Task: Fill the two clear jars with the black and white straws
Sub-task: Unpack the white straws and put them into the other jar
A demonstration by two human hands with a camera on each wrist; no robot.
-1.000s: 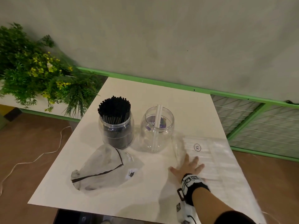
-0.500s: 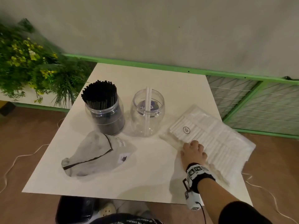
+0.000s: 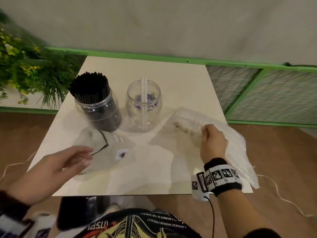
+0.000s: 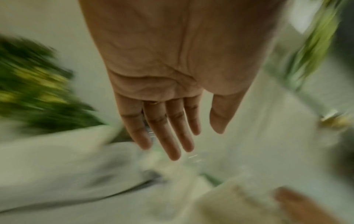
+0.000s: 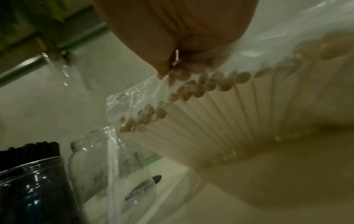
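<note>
Two clear jars stand mid-table. The left jar (image 3: 101, 112) is packed with black straws (image 3: 90, 88). The right jar (image 3: 143, 107) holds a single white straw (image 3: 144, 100). A clear plastic bag of white straws (image 3: 228, 140) lies at the table's right side, lifted at its open end. My right hand (image 3: 211, 143) pinches that open edge; in the right wrist view the straw ends (image 5: 201, 89) fan out just below the fingers (image 5: 168, 65). My left hand (image 3: 68, 162) hovers open over the empty crumpled bag (image 3: 96, 141), fingers straight (image 4: 172, 136) and holding nothing.
The white table (image 3: 145, 177) stands against a green rail (image 3: 154, 57) and a grey wall. A leafy plant (image 3: 25, 71) crowds the left side. A wire mesh panel (image 3: 265, 93) is at the right. A thin white cord (image 3: 283, 198) trails on the brown floor.
My right hand went from lying flat on the white-straw bag to pinching and lifting its open end. My left hand has come into view over the empty bag.
</note>
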